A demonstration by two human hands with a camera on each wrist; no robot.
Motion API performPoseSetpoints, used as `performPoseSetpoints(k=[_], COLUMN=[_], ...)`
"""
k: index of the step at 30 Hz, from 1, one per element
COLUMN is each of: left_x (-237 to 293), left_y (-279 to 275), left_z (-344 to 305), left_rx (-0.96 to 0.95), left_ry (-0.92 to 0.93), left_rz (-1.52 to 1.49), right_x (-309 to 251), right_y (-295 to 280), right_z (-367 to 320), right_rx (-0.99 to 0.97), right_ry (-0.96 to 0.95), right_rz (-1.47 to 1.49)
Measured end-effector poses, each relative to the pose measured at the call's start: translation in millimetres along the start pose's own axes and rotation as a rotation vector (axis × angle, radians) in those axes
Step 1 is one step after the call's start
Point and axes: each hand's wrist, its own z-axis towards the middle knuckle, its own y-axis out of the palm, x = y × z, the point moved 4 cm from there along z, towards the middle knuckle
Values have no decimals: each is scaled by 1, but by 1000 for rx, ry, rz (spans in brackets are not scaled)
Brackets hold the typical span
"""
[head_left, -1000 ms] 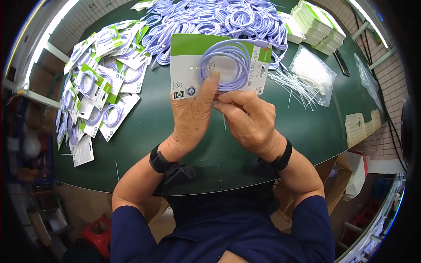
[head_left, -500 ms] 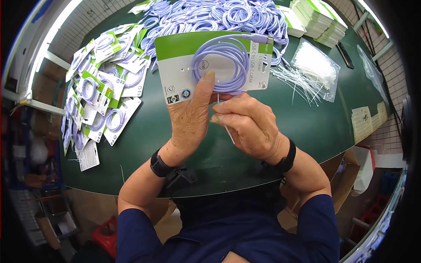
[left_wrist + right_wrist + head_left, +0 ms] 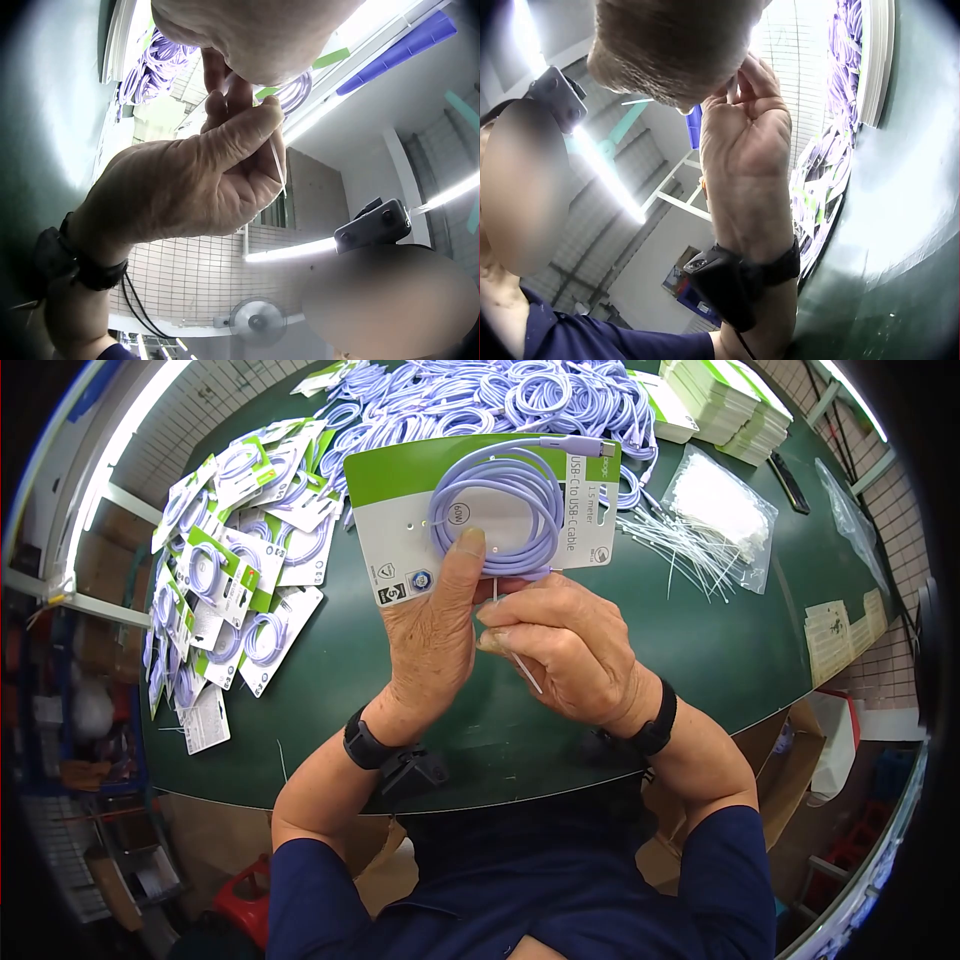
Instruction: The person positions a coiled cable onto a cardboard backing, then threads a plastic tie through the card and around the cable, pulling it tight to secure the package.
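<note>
Upright over the table, my left hand (image 3: 430,645) grips a green and white packaging card (image 3: 385,525), its thumb pressing a coiled lilac USB-C cable (image 3: 548,510) against the front. One plug of the cable lies at the card's upper right corner, the other at its lower edge. Just below that edge, my right hand (image 3: 570,645) pinches a thin white cable tie (image 3: 528,676) between thumb and fingers. The tie's tail slants down past the right fingers, and shows too in the left wrist view beside the right hand (image 3: 180,187). The left fingers behind the card are hidden.
Carded cables (image 3: 245,565) lie heaped on the left of the green table (image 3: 700,650). A pile of loose lilac cables (image 3: 480,395) covers the back. Loose white ties (image 3: 690,555), a clear bag of ties (image 3: 725,510), stacked cards (image 3: 725,410) and a black tool (image 3: 789,482) are at right.
The card has shifted left and tilted a little, with the left hand. Below the right fingers, the tie's tail now shows longer and slants more. The right hand still pinches it.
</note>
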Motion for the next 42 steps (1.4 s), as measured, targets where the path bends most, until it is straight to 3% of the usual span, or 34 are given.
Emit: performPoseSetpoints(k=[37,40,42], left_x=[-8,-8,-10], left_y=[-7,-5,-1], left_z=[-3,-5,-8], left_rx=[69,71,25], left_ry=[18,-3,-72], left_rz=[-34,-7,-32], right_x=[-1,8,16], right_y=[-5,-11,-15], right_z=[8,2,1], right_rx=[16,168,165], right_ry=[56,312,326], right_rz=[7,59,35])
